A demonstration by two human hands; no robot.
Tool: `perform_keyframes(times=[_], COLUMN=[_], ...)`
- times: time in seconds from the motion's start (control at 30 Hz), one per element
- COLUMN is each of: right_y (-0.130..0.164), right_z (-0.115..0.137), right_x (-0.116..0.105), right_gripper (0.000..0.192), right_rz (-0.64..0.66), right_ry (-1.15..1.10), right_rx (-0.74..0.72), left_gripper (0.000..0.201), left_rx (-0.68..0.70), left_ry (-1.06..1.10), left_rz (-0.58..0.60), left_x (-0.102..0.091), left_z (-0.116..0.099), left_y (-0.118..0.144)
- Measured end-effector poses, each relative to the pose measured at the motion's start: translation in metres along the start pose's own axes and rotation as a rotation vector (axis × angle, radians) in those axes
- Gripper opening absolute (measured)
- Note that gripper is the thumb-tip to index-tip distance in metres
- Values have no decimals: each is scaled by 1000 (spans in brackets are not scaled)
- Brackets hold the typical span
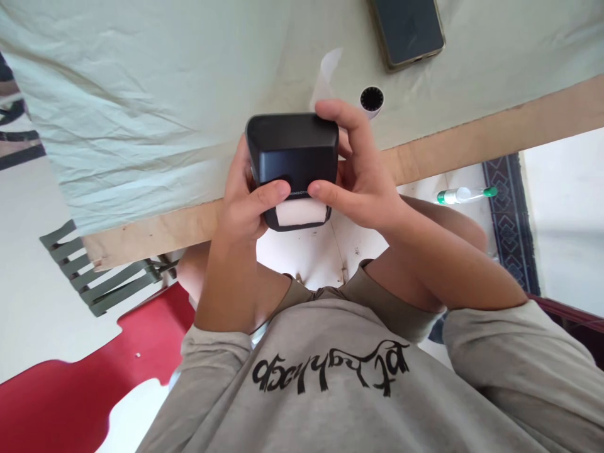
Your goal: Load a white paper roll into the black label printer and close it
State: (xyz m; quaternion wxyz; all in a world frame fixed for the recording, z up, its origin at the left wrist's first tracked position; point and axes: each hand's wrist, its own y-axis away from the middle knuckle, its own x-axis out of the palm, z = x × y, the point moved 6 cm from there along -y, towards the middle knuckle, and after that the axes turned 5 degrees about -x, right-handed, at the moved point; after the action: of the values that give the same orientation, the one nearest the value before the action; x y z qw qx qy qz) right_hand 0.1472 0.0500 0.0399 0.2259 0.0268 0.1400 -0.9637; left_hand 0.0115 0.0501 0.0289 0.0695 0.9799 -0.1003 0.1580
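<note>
One bare left hand (243, 202) and one bare right hand (367, 181), both ours, grip one boxy black plastic device (296, 165) between them. Beyond our right hand are one curled translucent white strip (325, 77), one small white cylinder (372, 102) with a dark top, and one dark rectangular phone (409, 31). The device has rounded corners, partly thumb-covered lettering (299, 194) and a white patch (302, 212) nearest us.

Between your left hand (245, 198) and right hand (361, 173) you have a boxy black device (297, 165) with rounded corners, partly hidden pale lettering (299, 194) and a white insert (302, 212) showing at its near end, by the worktop's (141, 94) edge.
</note>
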Motion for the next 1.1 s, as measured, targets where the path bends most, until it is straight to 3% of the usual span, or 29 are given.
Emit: perform_keyframes(times=[0.33,0.57,0.97,1.1], right_y=[-6,2,0,-1], right_z=[-8,-10,8,27], right_x=[0,-6,-10,-19], right_gripper=[66,55,69,47], right_rz=[-17,-83,-104,-239], right_ry=[-28,85,345,572], right_rx=[22,97,-20,-76], left_gripper=[32,26,26,29], left_rx=[101,33,37,-12], left_ry=[168,237,219,307], left_rz=[-12,-88,-88,-79], left_x=[0,-1,-2,5], left_z=[1,5,3,1], left_y=[-3,-9,-9,-6])
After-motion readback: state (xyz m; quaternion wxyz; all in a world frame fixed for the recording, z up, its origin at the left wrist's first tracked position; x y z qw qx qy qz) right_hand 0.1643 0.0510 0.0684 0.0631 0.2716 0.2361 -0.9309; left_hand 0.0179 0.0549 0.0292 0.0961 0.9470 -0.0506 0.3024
